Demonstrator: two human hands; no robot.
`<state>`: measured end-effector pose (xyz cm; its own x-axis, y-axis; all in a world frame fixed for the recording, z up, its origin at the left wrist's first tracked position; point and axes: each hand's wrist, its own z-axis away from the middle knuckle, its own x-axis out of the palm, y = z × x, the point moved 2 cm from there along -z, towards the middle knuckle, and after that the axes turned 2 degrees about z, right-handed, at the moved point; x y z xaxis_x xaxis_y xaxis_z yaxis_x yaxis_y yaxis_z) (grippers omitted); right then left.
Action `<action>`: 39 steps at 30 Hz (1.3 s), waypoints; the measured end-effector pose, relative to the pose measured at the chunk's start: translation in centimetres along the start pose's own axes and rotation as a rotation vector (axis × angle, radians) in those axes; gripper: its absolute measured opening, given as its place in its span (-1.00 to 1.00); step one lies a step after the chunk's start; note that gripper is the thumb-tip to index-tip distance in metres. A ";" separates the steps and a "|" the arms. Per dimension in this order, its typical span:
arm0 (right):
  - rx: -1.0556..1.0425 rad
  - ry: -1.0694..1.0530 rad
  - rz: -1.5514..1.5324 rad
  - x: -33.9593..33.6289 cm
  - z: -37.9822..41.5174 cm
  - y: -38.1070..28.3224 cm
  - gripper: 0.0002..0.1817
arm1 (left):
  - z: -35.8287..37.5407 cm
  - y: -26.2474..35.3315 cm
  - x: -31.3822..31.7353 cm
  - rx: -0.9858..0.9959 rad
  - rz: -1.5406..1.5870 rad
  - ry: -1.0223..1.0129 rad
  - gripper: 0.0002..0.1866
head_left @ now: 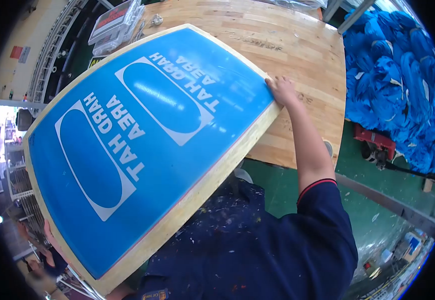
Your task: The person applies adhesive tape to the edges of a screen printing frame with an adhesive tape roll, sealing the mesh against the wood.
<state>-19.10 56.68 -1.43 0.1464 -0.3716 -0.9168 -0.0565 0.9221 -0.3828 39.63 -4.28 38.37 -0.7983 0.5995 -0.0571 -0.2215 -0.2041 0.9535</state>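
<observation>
A large screen printing frame (177,165) tilts across my front, with blue mesh, pale borders and reversed white lettering around two rounded panels. My right hand (281,90) grips its right-hand corner, fingers curled over the border above the wooden table (257,42). At the frame's lower left edge, a few fingertips of my left hand (49,231) show around the border; the rest of that hand is hidden behind the frame. Part of the frame appears to rest over the table, though the contact is hidden.
Blue bundled material (392,80) is heaped at the right, beside a red pallet jack (375,141). Plastic-wrapped packs (113,25) lie at the table's far left. A metal rail (392,202) crosses the green floor (367,220). Another person (45,257) is at lower left.
</observation>
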 end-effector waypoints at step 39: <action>0.991 0.358 0.037 -18.8 43.0 -8.1 -0.19 | -52.8 -16.9 41.1 -0.043 -0.929 -0.976 -0.11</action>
<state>21.07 60.82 23.85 -0.1482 -0.2028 -0.9679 0.8014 0.5489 -0.2377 -19.00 -17.04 4.28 0.3727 0.8263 -0.4223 -0.4901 0.5617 0.6665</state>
